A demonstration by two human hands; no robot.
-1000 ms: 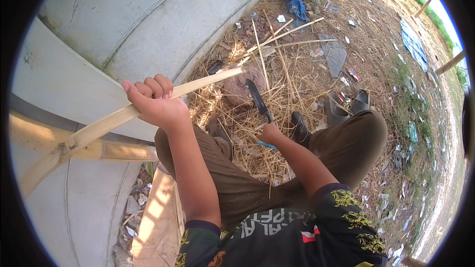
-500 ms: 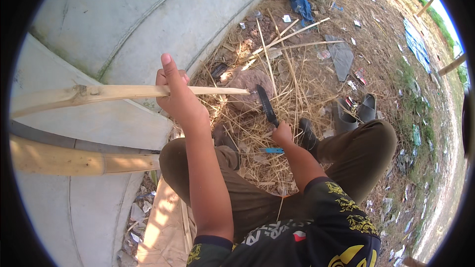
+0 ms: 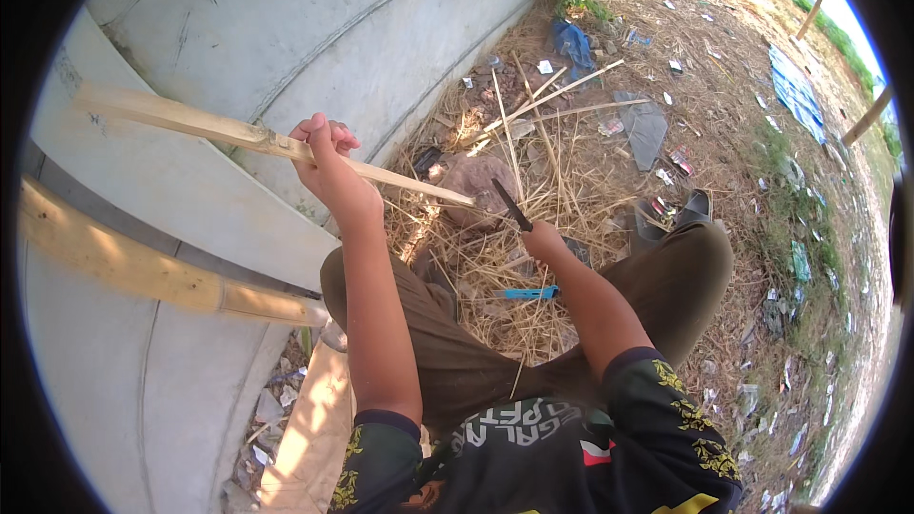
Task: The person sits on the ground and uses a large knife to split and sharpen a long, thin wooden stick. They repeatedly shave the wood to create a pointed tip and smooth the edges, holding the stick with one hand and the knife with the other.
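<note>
My left hand (image 3: 328, 164) is closed round a long split bamboo strip (image 3: 205, 122), which slants from the upper left down to the right. The strip's narrow end lies at a reddish-brown stone (image 3: 473, 183) on the ground. In my right hand (image 3: 545, 243) is the handle of a knife with a dark blade (image 3: 509, 200). Its blade points up and left, a little to the right of the strip's end and apart from it. A blue tool or handle (image 3: 529, 293) lies on the shavings between my legs.
Pale concrete panels (image 3: 314, 19) rise on the left, with a thick bamboo pole (image 3: 124, 252) along them. Several cut strips (image 3: 571, 86) lie beyond the stone among straw-like shavings (image 3: 495, 324). Grey sandals (image 3: 695, 207), a blue plastic bag (image 3: 573, 43) and litter lie farther right and ahead.
The strip's far left end has risen, so the strip now slopes down to the right. My left hand has turned with it. The knife blade has come away from the strip's end.
</note>
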